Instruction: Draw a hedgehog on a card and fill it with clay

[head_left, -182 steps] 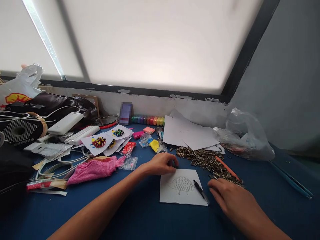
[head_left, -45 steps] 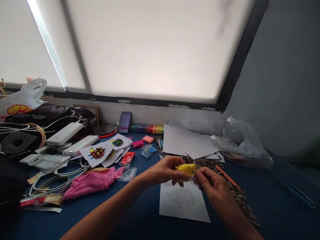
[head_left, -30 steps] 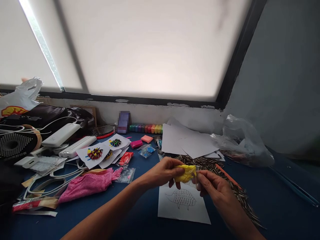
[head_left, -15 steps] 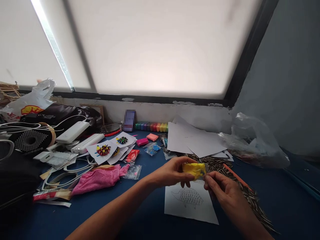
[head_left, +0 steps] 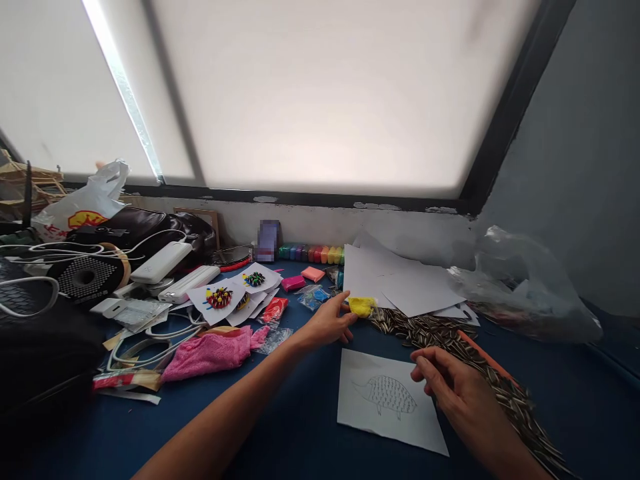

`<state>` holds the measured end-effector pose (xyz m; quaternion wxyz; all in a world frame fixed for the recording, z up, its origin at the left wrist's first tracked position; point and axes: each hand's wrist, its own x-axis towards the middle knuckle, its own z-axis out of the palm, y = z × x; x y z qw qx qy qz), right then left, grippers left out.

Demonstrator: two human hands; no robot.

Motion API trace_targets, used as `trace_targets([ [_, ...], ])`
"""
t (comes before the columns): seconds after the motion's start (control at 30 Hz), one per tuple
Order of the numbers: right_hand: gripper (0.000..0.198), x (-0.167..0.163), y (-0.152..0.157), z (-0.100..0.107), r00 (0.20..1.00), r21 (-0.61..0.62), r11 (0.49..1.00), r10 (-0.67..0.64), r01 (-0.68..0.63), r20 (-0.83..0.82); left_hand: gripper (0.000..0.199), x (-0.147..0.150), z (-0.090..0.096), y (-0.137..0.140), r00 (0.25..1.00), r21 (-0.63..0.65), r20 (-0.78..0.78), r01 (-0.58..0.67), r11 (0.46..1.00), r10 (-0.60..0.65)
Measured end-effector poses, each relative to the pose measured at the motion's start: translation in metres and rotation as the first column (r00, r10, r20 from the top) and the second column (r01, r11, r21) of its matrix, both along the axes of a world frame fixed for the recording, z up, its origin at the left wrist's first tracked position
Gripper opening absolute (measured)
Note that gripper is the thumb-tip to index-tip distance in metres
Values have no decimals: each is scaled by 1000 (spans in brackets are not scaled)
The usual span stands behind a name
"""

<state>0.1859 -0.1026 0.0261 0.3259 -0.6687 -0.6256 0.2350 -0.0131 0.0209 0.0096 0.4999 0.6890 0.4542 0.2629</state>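
My left hand (head_left: 330, 320) reaches forward with its fingers spread, just beside a yellow packet of modelling clay (head_left: 362, 307). The packet lies at the near edge of the white sheets, by a heap of striped sunflower seeds (head_left: 430, 333). My right hand (head_left: 457, 397) is above the right edge of a paper with a pencil drawing of a hedgehog (head_left: 393, 397). Its thumb and fingertips are pressed together; whatever may be between them is too small or hidden to make out.
Finished seed-and-clay pictures (head_left: 220, 299) lie left of centre, near clay packets in red (head_left: 275, 310) and blue (head_left: 313, 295). A pink cloth (head_left: 213, 353), cables and power banks (head_left: 163, 261) crowd the left. An orange strip (head_left: 487, 357) borders the seeds; a clear plastic bag (head_left: 535, 293) stands right.
My left hand has moved forward and left from above the drawing and let go of the yellow packet, now by the seeds. My right hand has come away from the packet, staying near the drawing.
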Motion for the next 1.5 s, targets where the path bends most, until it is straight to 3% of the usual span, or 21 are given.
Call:
trace_targets([
  [0.13, 38, -2, -2, -4, 996, -29, 997, 70, -69, 53, 47, -3, -3, 2, 948, 343, -304, 14, 939, 97],
  [0.3, 35, -8, -6, -6, 974, -45, 982, 186, -182, 127, 34, -13, 3, 5, 862, 506, -436, -4, 863, 259],
  [0.4, 33, -10, -8, -5, 971, -42, 979, 202, -198, 129, 31, -25, 5, 12, 770, 531, -539, -3, 847, 341],
  [0.53, 33, -9, -9, -3, 967, -54, 977, 210, -204, 145, 25, -38, 1, 21, 690, 501, -630, 9, 865, 358],
  [0.67, 32, -10, -9, -1, 965, -69, 974, 225, -217, 132, 31, -43, 2, 26, 682, 502, -615, -48, 863, 396],
  [0.8, 32, -11, -8, -1, 966, -75, 972, 229, -221, 118, 29, -46, 18, 30, 748, 501, -510, -142, 854, 423],
  [0.87, 33, -11, -8, -2, 969, -77, 974, 221, -214, 110, 29, -45, 28, 28, 823, 464, -432, -148, 873, 369],
  [0.93, 36, -10, -8, -3, 975, -81, 977, 205, -198, 89, 31, -42, 36, 22, 924, 376, -306, -104, 921, 230],
  [0.97, 38, -9, -8, -3, 979, -86, 978, 195, -189, 65, 33, -39, 39, 18, 993, 230, -91, -58, 971, 80],
  [1.0, 39, -8, -8, -2, 983, -90, 980, 180, -178, 22, 36, -34, 41, 13, 993, 104, 109, 25, 994, -36],
  [1.07, 42, -6, -8, 1, 983, -93, 984, 138, -149, -119, 42, -23, 43, 0, 949, -42, 273, 178, 983, -160],
  [1.23, 47, -5, -7, 12, 901, -98, 985, 88, -142, -424, 36, 3, 39, -27, 880, -92, 269, 427, 899, -391],
  [1.37, 41, -6, -7, 13, 868, -78, 984, 101, -158, -485, 35, 8, 38, -34, 856, -100, 322, 456, 884, -405],
  [1.5, 40, -7, -8, 12, 886, -53, 991, 85, -122, -455, 40, 9, 37, -34, 832, -136, 364, 492, 860, -418],
])
